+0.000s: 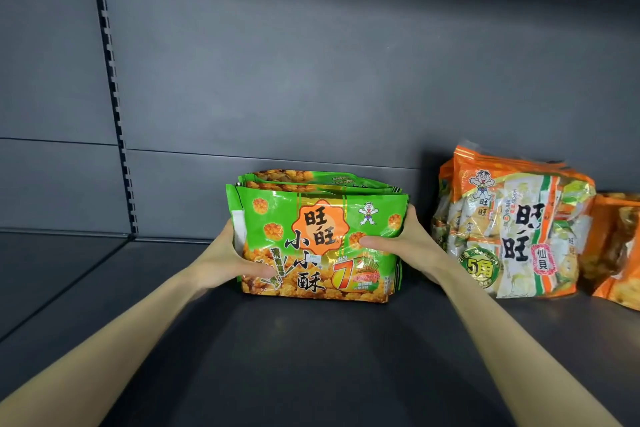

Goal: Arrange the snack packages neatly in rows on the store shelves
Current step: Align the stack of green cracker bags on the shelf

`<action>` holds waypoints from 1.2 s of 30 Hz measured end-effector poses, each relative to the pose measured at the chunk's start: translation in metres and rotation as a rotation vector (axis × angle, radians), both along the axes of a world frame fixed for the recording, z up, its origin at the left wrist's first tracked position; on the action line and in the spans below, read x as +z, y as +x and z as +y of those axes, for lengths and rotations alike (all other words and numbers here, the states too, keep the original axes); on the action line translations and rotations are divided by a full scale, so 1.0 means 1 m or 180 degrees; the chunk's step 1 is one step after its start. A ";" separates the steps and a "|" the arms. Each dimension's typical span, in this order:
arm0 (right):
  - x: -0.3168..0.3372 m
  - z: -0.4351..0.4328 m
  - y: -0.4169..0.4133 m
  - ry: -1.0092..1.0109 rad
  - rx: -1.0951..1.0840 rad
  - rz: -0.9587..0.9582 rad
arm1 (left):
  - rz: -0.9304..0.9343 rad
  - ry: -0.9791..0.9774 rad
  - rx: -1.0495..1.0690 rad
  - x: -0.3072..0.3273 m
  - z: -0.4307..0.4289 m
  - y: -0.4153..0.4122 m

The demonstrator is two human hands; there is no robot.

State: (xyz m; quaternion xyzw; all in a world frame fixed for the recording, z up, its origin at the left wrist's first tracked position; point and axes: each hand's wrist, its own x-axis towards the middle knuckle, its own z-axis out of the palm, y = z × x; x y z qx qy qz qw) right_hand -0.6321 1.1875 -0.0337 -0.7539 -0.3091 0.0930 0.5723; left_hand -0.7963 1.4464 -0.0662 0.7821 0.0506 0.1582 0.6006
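A stack of green snack packages (311,218) stands upright on the dark shelf (311,357), near the back wall. My left hand (225,260) grips the stack's left side, thumb across the front package. My right hand (405,243) grips the right side, thumb lying on the front. Behind the front package, a few more green ones show only their top edges. To the right stands a row of orange and white rice cracker packages (512,225), apart from the green stack.
Another orange package (620,250) sits at the far right edge, partly cut off. A slotted upright rail (116,107) runs down the grey back panel at the left. A seam splits the shelf into a left section (52,274).
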 end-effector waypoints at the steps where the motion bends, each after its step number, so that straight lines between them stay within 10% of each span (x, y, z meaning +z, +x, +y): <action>1: -0.001 0.004 -0.001 -0.0004 0.0023 -0.0006 | 0.0017 0.0005 0.0027 -0.001 0.004 -0.003; 36: -0.005 0.128 -0.059 -0.0240 0.0109 -0.0051 | 0.0090 -0.0042 -0.0024 0.001 0.116 -0.076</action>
